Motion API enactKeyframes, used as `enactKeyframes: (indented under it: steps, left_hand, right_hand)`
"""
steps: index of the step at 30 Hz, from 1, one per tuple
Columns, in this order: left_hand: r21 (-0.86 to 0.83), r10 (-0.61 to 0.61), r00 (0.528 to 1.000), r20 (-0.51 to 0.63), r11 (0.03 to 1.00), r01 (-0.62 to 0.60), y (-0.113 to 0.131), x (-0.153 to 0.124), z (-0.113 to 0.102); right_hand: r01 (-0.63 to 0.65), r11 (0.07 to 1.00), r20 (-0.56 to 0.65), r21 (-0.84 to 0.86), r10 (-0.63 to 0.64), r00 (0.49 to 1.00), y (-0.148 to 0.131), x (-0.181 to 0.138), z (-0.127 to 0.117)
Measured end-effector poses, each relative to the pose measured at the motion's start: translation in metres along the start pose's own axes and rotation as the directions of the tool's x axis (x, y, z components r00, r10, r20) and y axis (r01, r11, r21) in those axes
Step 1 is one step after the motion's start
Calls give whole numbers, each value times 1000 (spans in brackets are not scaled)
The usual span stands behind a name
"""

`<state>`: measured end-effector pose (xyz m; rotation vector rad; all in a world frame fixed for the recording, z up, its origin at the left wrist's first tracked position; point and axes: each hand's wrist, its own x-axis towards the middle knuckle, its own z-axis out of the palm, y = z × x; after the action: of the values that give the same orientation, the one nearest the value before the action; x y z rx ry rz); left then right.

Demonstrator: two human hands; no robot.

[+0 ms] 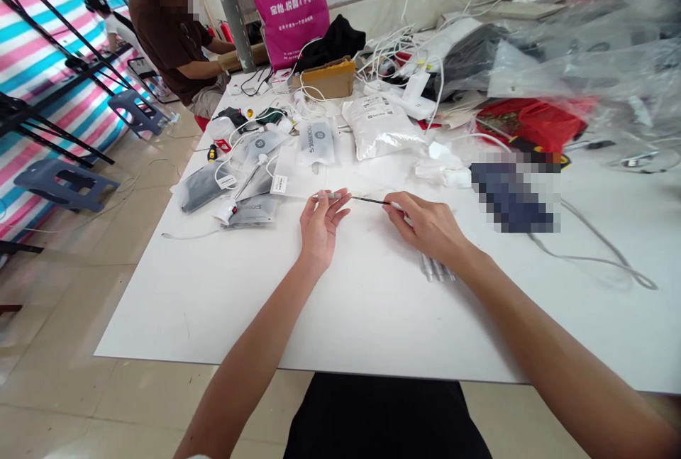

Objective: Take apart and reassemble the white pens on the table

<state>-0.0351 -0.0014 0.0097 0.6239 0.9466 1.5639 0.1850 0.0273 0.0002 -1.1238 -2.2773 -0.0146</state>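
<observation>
My left hand [319,228] pinches a slim pale tube-like piece [334,195] between thumb and fingers, with the other fingers loosely curled. My right hand [433,225] is closed on one end of a thin dark rod [371,200], whose other end reaches to the pale piece at my left fingertips. I cannot tell whether the two are joined. A bit of something light shows under my right fingers. Below my right wrist, several slim silvery tubes [436,267] lie side by side on the white table [351,324], partly hidden by my arm.
Printed pouches [318,143] and tangled white cables cover the table's far left. A stuffed white bag [380,125], an open cardboard box [324,81] and plastic sheeting [585,54] lie at the back. A blurred dark object [513,196] with a grey cable sits right. A person [170,33] sits beyond.
</observation>
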Motion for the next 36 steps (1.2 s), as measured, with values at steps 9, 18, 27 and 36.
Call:
enactKeyframes:
  steps: [9, 18, 27, 36]
  left_hand:
    - [13, -19, 999, 28, 1000, 19, 2, -3, 2]
    - [110, -6, 998, 66, 994, -1, -4, -5, 3]
    - [33, 40, 999, -11, 999, -39, -5, 1, 0]
    - [69, 33, 999, -9, 997, -32, -5, -1, 1]
  right_hand:
    - [7, 1000, 3, -9, -7, 1000, -1, 1, 0]
    - [27, 999, 45, -23, -26, 999, -2, 2, -4]
    - [26, 999, 35, -25, -25, 999, 0, 2, -5]
    - [30, 999, 33, -19, -29, 999, 1, 2, -5]
